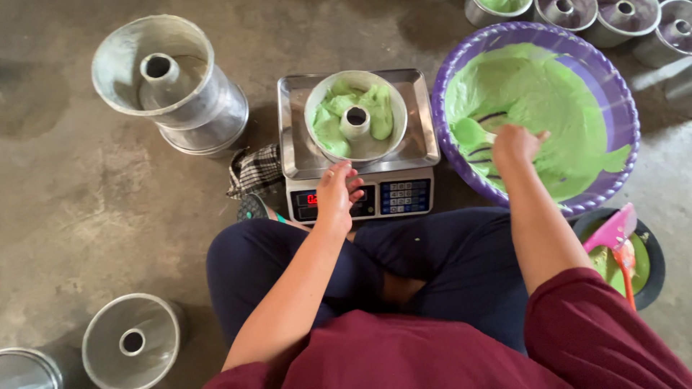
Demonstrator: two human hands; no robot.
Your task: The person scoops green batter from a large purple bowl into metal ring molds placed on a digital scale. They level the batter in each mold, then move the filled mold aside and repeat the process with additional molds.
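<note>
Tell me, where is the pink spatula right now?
The pink spatula is at the right edge of the head view, resting in a small dark bowl of green batter on the floor, just below the big purple basin and beside the person's right knee.

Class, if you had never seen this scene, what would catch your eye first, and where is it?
The bright green batter filling the purple basin at upper right, where the right hand dips a ladle. Next, the tube pan half filled with batter on the scale at centre, with the left hand at its front edge.
</note>
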